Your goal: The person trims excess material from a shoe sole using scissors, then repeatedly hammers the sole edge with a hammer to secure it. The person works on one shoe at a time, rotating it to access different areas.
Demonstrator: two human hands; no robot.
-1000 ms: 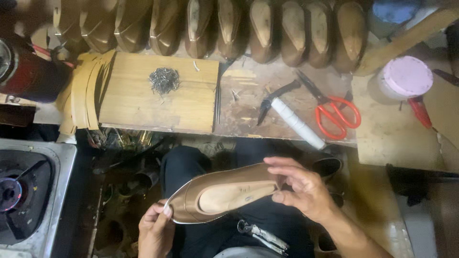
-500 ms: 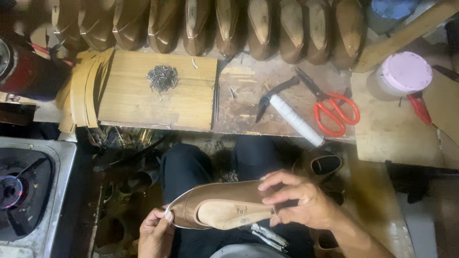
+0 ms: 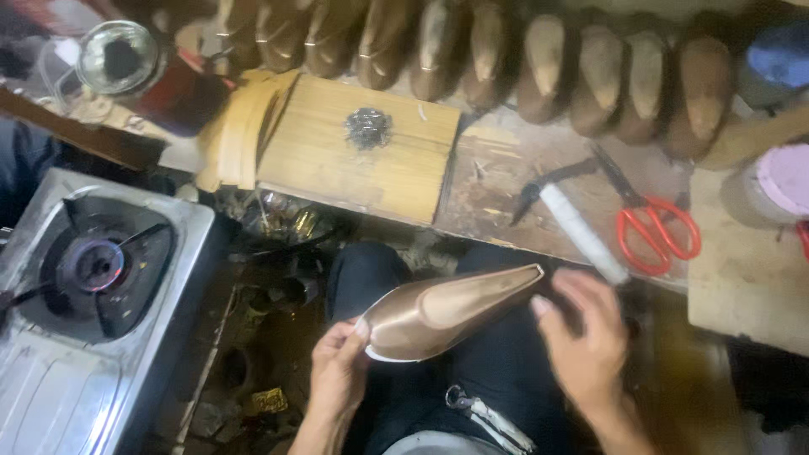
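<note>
A bronze pointed shoe (image 3: pixel 447 310) lies across my lap, its outer side up and toe pointing left. My left hand (image 3: pixel 339 375) pinches the toe end from below. My right hand (image 3: pixel 583 339) is blurred, fingers spread, just right of the heel end; its thumb tip is close to the heel and the fingers are off the shoe.
A gas stove (image 3: pixel 101 265) with a lit burner stands at left. On the bench are a wooden block (image 3: pixel 354 168) with a pile of tacks (image 3: pixel 368 128), a white-handled tool (image 3: pixel 581 232), red scissors (image 3: pixel 657 227) and a pink-lidded tub (image 3: pixel 784 181). Shoes (image 3: pixel 548 59) line the back. Pliers (image 3: pixel 489 417) rest on my lap.
The shoe has turned over, hiding its opening, and its heel has risen to the right. My right hand has come off the shoe's heel part and opened. The view has shifted right.
</note>
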